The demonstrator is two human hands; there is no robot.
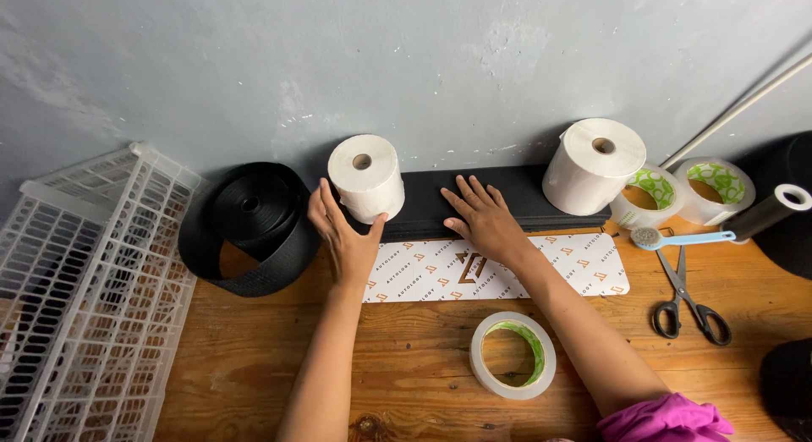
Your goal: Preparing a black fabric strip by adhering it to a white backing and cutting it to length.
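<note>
Here, seen from above on a wooden table [406,366] against a grey wall: at far left lies a white plastic lattice crate [80,298], then a loosely coiled roll of black webbing strap [249,226]. The left hand [342,235] is wrapped around the side of a white paper roll [368,178], fingers and thumb spread about it; the roll stands nearly upright, tipped slightly, its core hole pointing up toward the camera. It rests at the left end of a long black flat bar [474,205], whose long axis runs left to right along the wall. The right hand [482,218] lies flat and open on that bar, fingers spread, gripping nothing. In front of the bar lies a white printed rectangular sheet [507,269]. Judging by this, the roll is being set down or lifted while the bar is held steady; moving it calls for a firm side grip. Nearer the camera sits a clear tape roll [512,355]. Further right: a second white paper roll [592,164], two more tape rolls [683,191], a blue-handled brush [681,238], and black-handled scissors [687,298].
</note>
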